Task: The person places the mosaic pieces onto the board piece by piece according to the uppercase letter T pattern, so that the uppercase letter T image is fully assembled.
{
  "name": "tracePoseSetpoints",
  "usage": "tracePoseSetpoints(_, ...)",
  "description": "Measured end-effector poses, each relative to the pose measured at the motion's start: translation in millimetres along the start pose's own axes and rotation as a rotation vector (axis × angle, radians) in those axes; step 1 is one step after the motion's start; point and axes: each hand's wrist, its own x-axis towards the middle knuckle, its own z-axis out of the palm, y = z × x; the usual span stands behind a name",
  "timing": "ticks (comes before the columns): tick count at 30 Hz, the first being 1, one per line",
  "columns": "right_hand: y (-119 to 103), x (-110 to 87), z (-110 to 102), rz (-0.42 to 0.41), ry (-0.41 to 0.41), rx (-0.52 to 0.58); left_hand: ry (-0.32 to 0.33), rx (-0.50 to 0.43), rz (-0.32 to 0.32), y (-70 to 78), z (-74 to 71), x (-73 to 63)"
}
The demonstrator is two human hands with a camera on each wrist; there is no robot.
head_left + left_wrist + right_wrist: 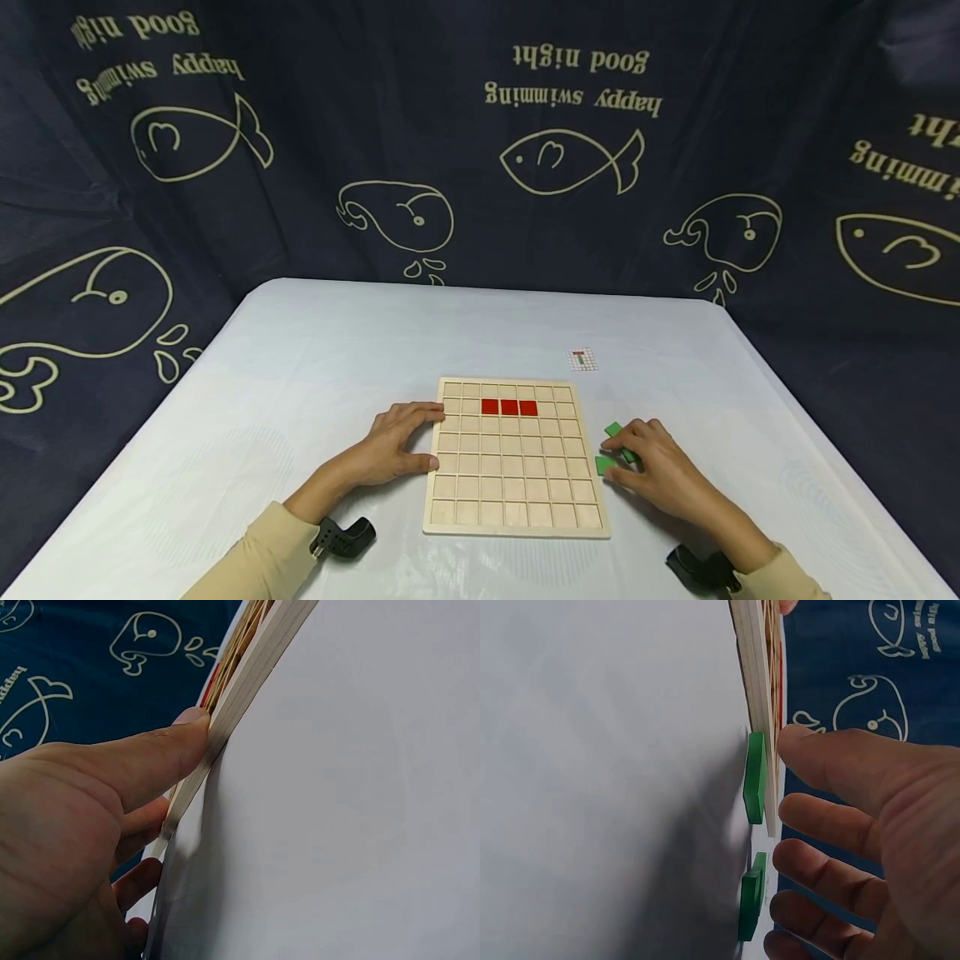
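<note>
The left hand [387, 447] touches the board's [517, 475] left edge, thumb and fingers spread. The right hand [660, 471] is at the green tiles [603, 465] just right of the board, fingers loosely bent, gripping nothing. Three red tiles [509, 407] fill adjoining cells in the board's second row from the far edge.

- Head: high, well back — facing forward and down across the desk [360, 333] to the curtain [450, 125].
- Left wrist: close, sideways, along the board's left edge [255, 667].
- Right wrist: likewise, opposite edge — board [512, 464] and curtain in both.
</note>
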Motion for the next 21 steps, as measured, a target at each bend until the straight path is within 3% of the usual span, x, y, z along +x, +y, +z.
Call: tracePoseSetpoints(21, 4.2, -5.4, 6.0, 0.021, -0.002, 0.002, -0.002, -0.004, -0.01, 0.7, -0.2, 0.2)
